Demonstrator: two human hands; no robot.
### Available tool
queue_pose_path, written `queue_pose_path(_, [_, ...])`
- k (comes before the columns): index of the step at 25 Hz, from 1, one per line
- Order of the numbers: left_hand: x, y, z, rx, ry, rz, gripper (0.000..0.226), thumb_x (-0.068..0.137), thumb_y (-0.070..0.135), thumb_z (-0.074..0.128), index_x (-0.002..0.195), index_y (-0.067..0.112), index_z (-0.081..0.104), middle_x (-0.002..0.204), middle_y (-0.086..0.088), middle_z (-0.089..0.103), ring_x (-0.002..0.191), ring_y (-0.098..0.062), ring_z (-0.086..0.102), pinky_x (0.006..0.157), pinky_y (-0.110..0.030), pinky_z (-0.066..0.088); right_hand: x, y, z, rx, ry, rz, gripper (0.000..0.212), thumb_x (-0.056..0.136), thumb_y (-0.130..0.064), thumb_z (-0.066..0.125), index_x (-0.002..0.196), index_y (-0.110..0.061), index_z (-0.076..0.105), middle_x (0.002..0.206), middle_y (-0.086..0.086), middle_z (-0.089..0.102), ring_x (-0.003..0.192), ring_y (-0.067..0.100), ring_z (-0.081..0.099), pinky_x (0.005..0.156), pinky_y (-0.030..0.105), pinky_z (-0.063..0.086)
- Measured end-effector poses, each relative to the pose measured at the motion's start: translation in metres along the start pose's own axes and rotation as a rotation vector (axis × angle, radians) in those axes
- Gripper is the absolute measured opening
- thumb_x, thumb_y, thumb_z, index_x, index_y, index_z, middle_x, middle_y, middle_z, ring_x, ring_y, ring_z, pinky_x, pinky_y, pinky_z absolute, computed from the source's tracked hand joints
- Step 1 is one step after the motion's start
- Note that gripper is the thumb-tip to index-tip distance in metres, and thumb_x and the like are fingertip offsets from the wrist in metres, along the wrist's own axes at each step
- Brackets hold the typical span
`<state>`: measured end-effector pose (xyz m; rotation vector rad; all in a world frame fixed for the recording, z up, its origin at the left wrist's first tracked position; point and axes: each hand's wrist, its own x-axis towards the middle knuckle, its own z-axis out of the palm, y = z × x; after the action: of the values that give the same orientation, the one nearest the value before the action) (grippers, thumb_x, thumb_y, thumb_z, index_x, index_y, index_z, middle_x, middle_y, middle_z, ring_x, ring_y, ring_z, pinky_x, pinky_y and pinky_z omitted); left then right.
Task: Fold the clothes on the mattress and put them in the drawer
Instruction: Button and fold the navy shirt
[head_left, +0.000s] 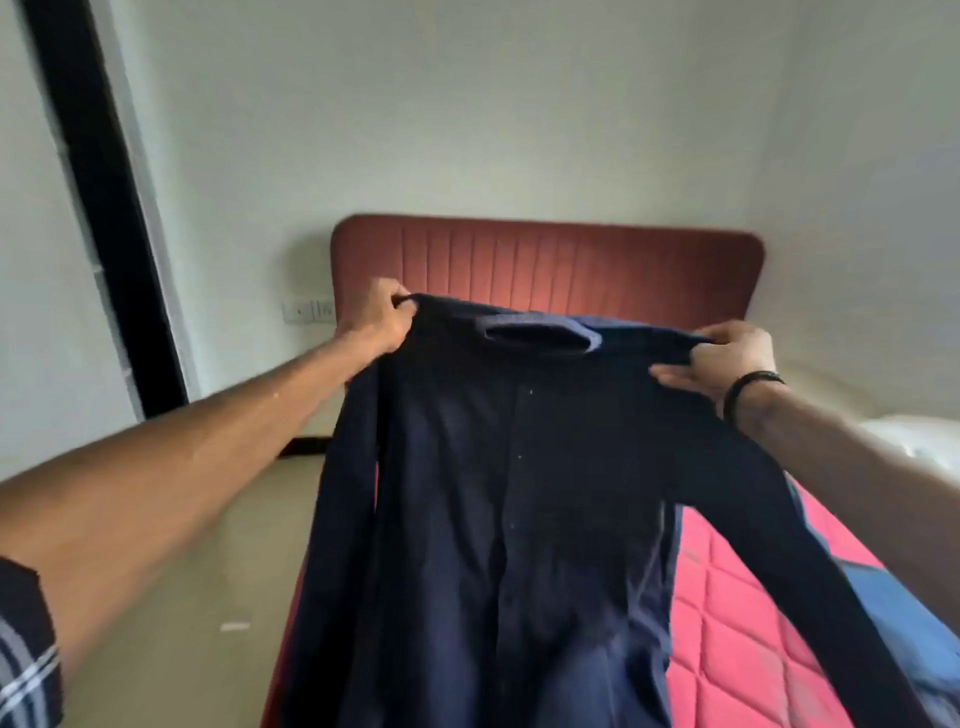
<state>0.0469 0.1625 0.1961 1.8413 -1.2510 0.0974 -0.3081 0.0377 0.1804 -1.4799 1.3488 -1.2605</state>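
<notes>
Navy shirt (519, 493) hangs mid-frame over the pink mattress (737, 597) — left hand (382, 317) and right hand (727, 358) each grip clamped on a shoulder.

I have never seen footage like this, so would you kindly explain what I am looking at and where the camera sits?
There is no machine here: a person wears one wide-angle camera on the head, so you see their own arms reaching forward. The left hand and the right hand each grip a shoulder of a dark navy shirt, holding it up spread out, collar on top. Below lies a pink quilted mattress with a reddish headboard behind. A blue cloth lies on the mattress at right. No drawer is in view.
</notes>
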Motion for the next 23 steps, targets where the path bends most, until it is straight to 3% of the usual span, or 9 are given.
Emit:
queue_pose_path(1, [0.001,0.017,-0.025,0.063,0.055,0.147,0.013,0.089,0.016,0.075,0.101,0.011,0.072,0.095,-0.004,0.069,0.087,-0.021,0.065,0.076,-0.024,0.046,-0.009,-0.028,-0.011,-0.049,0.04,-0.151,0.022,0.091,0.008,0.057,0.103,-0.01,0.063,0.102,0.014,0.072,0.064,0.021,0.076,0.073,0.039,0.064])
queue_pose_path(3, [0.006,0.042,-0.073,0.175,0.157,0.348,0.018,0.08,0.013,0.078,0.096,0.015,0.071,0.096,-0.006,0.067,0.089,-0.025,0.063,0.08,-0.032,0.048,-0.03,-0.082,-0.039,-0.227,0.124,-0.451,0.013,0.086,-0.008,0.073,0.096,-0.016,0.073,0.088,0.004,0.075,0.071,0.015,0.074,0.074,0.032,0.061])
queue_pose_path(5, [0.014,0.068,-0.117,0.206,0.259,0.416,0.013,0.084,0.005,0.067,0.094,0.012,0.069,0.092,-0.006,0.062,0.087,-0.026,0.059,0.077,-0.035,0.046,-0.049,-0.131,-0.065,-0.342,0.22,-0.684,0.01,0.083,-0.017,0.076,0.093,-0.015,0.076,0.081,0.004,0.073,0.078,0.02,0.068,0.071,0.031,0.052])
queue_pose_path(7, [0.015,0.099,-0.151,0.248,0.332,0.47,0.012,0.087,0.001,0.061,0.094,0.01,0.067,0.091,-0.003,0.056,0.087,-0.026,0.056,0.074,-0.033,0.042,-0.065,-0.17,-0.084,-0.418,0.259,-0.792,0.01,0.087,-0.021,0.072,0.094,-0.015,0.075,0.085,0.009,0.072,0.086,0.033,0.064,0.076,0.033,0.047])
queue_pose_path(12, [0.029,0.163,-0.204,0.251,0.458,0.545,0.024,0.084,-0.002,0.056,0.098,0.009,0.073,0.101,-0.011,0.069,0.092,-0.029,0.064,0.078,-0.036,0.05,-0.087,-0.223,-0.117,-0.278,0.395,-0.863,0.017,0.086,-0.021,0.065,0.098,-0.017,0.076,0.086,0.0,0.069,0.089,0.026,0.063,0.081,0.026,0.043])
queue_pose_path(16, [0.037,0.197,-0.219,0.161,0.523,0.556,0.021,0.084,0.007,0.057,0.095,0.006,0.076,0.091,-0.013,0.075,0.087,-0.033,0.069,0.075,-0.034,0.052,-0.102,-0.233,-0.139,-0.133,0.455,-0.875,0.022,0.082,-0.038,0.07,0.097,-0.021,0.075,0.088,-0.005,0.072,0.089,0.021,0.066,0.087,0.036,0.054])
queue_pose_path(20, [0.038,0.211,-0.182,0.182,0.369,0.594,0.021,0.087,0.008,0.056,0.096,0.004,0.076,0.089,-0.014,0.074,0.085,-0.032,0.066,0.073,-0.032,0.049,-0.089,-0.214,-0.159,-0.141,0.473,-0.876,0.029,0.079,-0.048,0.074,0.091,-0.021,0.075,0.087,-0.003,0.072,0.088,0.019,0.066,0.082,0.035,0.054])
queue_pose_path(23, [0.043,0.218,-0.118,0.195,0.168,0.521,0.022,0.089,0.004,0.047,0.081,-0.002,0.066,0.072,-0.015,0.063,0.071,-0.031,0.056,0.058,-0.032,0.043,-0.057,-0.172,-0.178,-0.235,0.445,-0.779,0.03,0.085,-0.047,0.068,0.093,-0.019,0.074,0.088,0.002,0.071,0.095,0.027,0.064,0.082,0.035,0.052])
